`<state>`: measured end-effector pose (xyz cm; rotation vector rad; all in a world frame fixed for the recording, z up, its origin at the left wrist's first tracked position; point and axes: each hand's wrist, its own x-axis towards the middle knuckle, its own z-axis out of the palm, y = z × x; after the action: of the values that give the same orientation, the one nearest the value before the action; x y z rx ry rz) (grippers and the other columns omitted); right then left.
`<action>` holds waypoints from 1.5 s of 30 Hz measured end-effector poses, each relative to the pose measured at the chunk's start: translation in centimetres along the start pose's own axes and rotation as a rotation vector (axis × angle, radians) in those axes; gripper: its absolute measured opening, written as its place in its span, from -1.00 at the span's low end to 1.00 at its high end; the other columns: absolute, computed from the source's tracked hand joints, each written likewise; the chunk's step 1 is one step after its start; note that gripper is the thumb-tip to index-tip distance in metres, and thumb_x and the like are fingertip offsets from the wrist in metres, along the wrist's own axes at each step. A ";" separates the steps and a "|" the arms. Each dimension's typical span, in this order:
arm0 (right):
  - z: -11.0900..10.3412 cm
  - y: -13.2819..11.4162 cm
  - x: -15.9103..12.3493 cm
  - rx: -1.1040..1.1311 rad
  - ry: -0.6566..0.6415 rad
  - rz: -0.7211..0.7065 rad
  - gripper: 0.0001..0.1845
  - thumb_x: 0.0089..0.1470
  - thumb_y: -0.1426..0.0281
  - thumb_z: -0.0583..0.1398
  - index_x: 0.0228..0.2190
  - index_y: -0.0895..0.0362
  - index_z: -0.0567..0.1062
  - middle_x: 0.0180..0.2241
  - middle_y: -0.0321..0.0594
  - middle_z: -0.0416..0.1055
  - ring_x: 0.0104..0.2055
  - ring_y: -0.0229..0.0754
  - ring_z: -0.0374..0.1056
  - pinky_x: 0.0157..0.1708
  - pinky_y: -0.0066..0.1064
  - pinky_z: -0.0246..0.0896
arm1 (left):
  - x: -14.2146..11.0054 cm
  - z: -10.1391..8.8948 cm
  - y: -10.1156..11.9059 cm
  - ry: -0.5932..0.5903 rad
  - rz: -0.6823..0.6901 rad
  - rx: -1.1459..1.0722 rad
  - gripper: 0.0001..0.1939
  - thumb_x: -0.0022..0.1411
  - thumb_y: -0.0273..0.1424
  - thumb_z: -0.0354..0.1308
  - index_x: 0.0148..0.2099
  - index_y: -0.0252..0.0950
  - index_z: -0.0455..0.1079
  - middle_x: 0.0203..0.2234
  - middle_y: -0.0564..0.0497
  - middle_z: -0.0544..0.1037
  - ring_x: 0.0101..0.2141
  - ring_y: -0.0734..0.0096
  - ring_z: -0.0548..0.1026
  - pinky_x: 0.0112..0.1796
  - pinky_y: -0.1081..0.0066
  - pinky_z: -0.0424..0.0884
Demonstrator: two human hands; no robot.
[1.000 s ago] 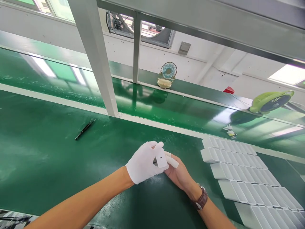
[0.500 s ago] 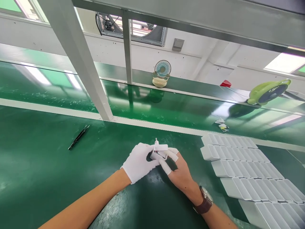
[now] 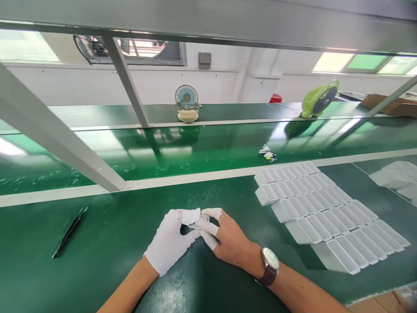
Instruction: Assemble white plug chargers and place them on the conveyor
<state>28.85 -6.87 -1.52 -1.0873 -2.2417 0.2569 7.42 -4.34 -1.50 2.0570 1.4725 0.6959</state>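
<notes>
A small white plastic case point(image 3: 191, 216) is held between my two hands above the green table. One white part lies over an opening with a pale rim, and most of the case is hidden by fingers. My left hand point(image 3: 171, 239), in a white glove, grips it from the left with thumb and fingers. From the right, my right hand point(image 3: 224, 239), wearing white finger cots and a wristwatch, presses its covered fingertips on the case's rim. Black tweezers point(image 3: 70, 232) lie on the table to the left of my hands.
Several rows of white compartment trays point(image 3: 319, 213) stand to the right. Behind the white ledge point(image 3: 195, 177) lie small scraps point(image 3: 269, 154) on a green surface. A beige fan point(image 3: 187, 104) and a green fan point(image 3: 319, 100) stand farther back. A slanted post point(image 3: 65, 134) rises at left.
My view has turned to the right and levelled. The case has tilted between my hands, so its inside shows less. Both hands still hold it, the right fingers now lying further over it.
</notes>
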 end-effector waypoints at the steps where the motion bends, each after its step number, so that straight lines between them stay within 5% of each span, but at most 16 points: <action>1: 0.0 0.1 0.0 -0.007 0.001 -0.022 -0.47 0.25 0.47 0.17 0.22 -0.06 0.38 0.11 -0.01 0.34 0.05 0.01 0.34 0.00 -0.11 0.43 | 0.1 0.0 -0.2 -0.016 0.006 0.022 -0.72 0.21 -0.30 0.30 -0.02 -0.13 0.47 -0.14 -0.01 0.55 -0.09 0.16 0.52 -0.06 0.13 0.47; 4: 0.1 0.4 0.0 -0.001 0.009 -0.042 -0.47 0.24 0.49 0.17 0.19 -0.09 0.41 0.10 -0.02 0.35 0.02 0.00 0.36 -0.06 -0.13 0.44 | 0.5 0.1 -0.5 -0.052 -0.001 0.064 -0.78 0.20 -0.25 0.28 -0.10 -0.14 0.49 -0.17 0.00 0.56 -0.10 0.13 0.52 -0.09 0.13 0.47; 7: 0.1 0.8 0.1 0.065 0.022 -0.054 -0.50 0.25 0.47 0.17 0.19 -0.08 0.40 0.13 -0.06 0.36 0.08 -0.04 0.37 0.05 -0.13 0.41 | 0.6 0.0 -0.3 -0.034 -0.034 0.029 -0.64 0.17 -0.23 0.30 0.02 -0.12 0.46 -0.07 -0.01 0.56 -0.03 0.11 0.52 -0.02 0.12 0.46; 12: 0.5 2.8 0.0 0.018 0.177 0.038 -0.61 0.33 0.47 0.08 0.16 0.13 0.37 0.12 -0.02 0.40 0.20 -0.13 0.32 0.22 -0.19 0.30 | 0.7 -0.4 0.7 -0.072 -0.076 -0.004 -0.61 0.12 -0.25 0.31 0.02 -0.12 0.47 -0.04 0.00 0.55 0.01 0.10 0.50 0.05 0.13 0.39; 18: 1.4 4.4 0.1 -0.347 -0.085 0.036 -0.63 0.18 0.59 0.11 0.00 0.31 0.52 0.05 0.13 0.48 0.16 0.08 0.35 0.21 -0.02 0.29 | 0.2 -0.6 1.0 -0.070 -0.143 -0.049 -0.79 0.09 -0.25 0.29 -0.26 -0.19 0.39 -0.27 0.03 0.52 -0.20 0.18 0.49 -0.16 0.24 0.38; 23: 0.5 3.3 1.8 -0.443 -0.266 -0.051 -0.79 0.09 0.60 0.13 -0.35 0.26 0.59 -0.23 0.09 0.54 -0.11 0.06 0.44 -0.07 -0.12 0.41 | -0.3 -0.5 0.6 -0.117 -0.185 -0.206 -0.61 0.04 -0.26 0.33 -0.06 -0.18 0.42 -0.24 0.03 0.54 -0.24 0.22 0.50 -0.21 0.30 0.37; 27: 0.0 2.9 2.9 -0.486 -0.335 -0.064 -0.84 0.07 0.56 0.16 -0.37 0.22 0.57 -0.28 0.03 0.52 -0.17 0.03 0.41 -0.24 -0.22 0.37 | -0.3 -0.5 0.4 -0.112 -0.163 -0.188 -0.67 0.09 -0.25 0.28 -0.07 -0.21 0.45 -0.27 0.02 0.56 -0.26 0.22 0.50 -0.23 0.29 0.36; 36: 0.7 4.3 1.1 -0.469 -0.256 -0.025 -0.77 0.06 0.44 0.21 -0.22 0.25 0.57 0.00 0.07 0.48 0.09 0.09 0.32 0.16 -0.13 0.22 | 0.0 -0.6 1.0 -0.111 -0.160 -0.174 -0.73 0.11 -0.26 0.26 -0.13 -0.22 0.46 -0.30 0.03 0.59 -0.30 0.24 0.51 -0.21 0.31 0.37; 41: 0.8 4.2 1.0 -0.441 -0.199 -0.053 -0.86 0.12 0.45 0.19 -0.35 0.22 0.57 -0.18 0.04 0.50 -0.07 0.06 0.37 0.05 -0.11 0.29 | 1.5 -1.1 0.7 -0.006 -0.216 -0.044 -0.67 0.13 -0.14 0.26 -0.15 -0.25 0.49 -0.37 0.04 0.58 -0.35 0.26 0.48 -0.30 0.34 0.34; 45: 0.9 4.2 0.9 -0.434 -0.145 -0.076 -0.77 0.25 0.47 0.10 -0.27 0.23 0.57 -0.10 0.06 0.49 -0.04 0.05 0.36 0.06 -0.10 0.26 | 5.9 -3.3 -0.9 0.182 -0.249 0.106 -0.58 0.13 0.04 0.24 -0.31 -0.24 0.45 -0.48 0.05 0.54 -0.40 0.23 0.47 -0.33 0.32 0.33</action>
<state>30.54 -3.38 -3.62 -1.2287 -2.5335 -0.2004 6.22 1.96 0.99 1.8802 1.8657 0.7327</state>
